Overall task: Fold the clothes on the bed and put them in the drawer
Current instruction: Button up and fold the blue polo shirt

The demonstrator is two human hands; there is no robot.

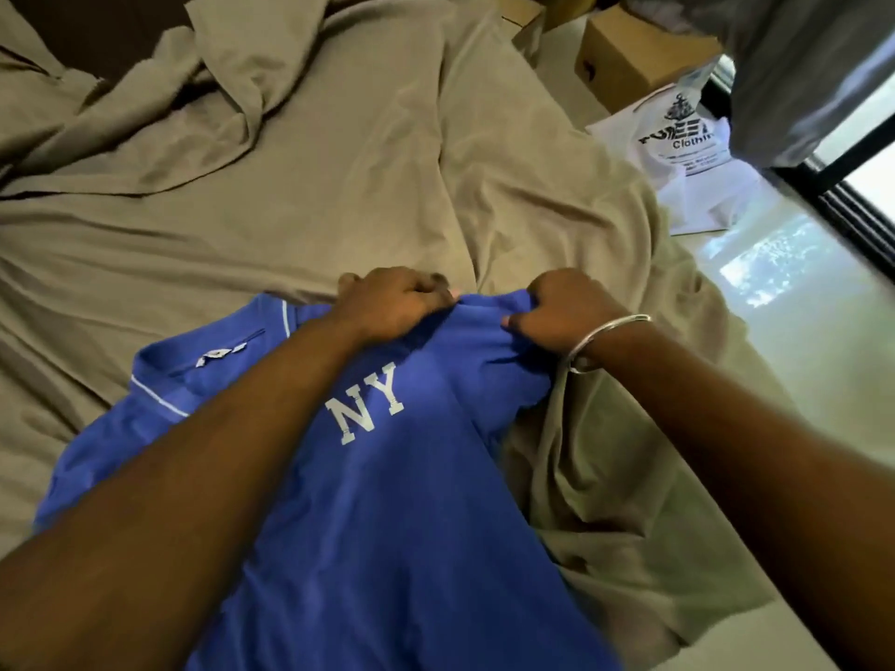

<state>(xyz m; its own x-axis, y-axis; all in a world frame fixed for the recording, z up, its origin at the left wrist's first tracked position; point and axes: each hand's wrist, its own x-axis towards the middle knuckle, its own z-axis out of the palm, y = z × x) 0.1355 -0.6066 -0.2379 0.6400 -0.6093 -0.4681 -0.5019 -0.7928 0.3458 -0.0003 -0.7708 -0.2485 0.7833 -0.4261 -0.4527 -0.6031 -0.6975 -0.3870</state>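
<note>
We have the blue shirt (pixel 387 501) lying on the bed (pixel 290 186), spread over its rumpled tan sheet (pixel 557 210) near the edge closest to us, with the white "NY" lettering facing up and the collar (pixel 203 360) off to our left. Both our hands are at the far edge of the shirt, just beside each other: the left hand (pixel 392 307) has its fingers curled down into the cloth, and the right hand (pixel 557 307), with a bangle (pixel 595 339) at the wrist, has its fingers and thumb bunched round a fold of the same edge. So both are holding fabric, neither is spread wide. We judge the shirt to be light, soft and limp; it will sag and crease wherever it is not supported, and it will drag the loose sheet with it if we slide it. It is not fragile and not slippery, so a firm pinch will do. The best hold, we think, is at two well-separated points along a seam or the shoulders, so the cloth hangs straight when we fold it. On the floor beyond the bed are a cardboard box (pixel 634 50) and a white bag (pixel 687 147). No drawer is in view.
</note>
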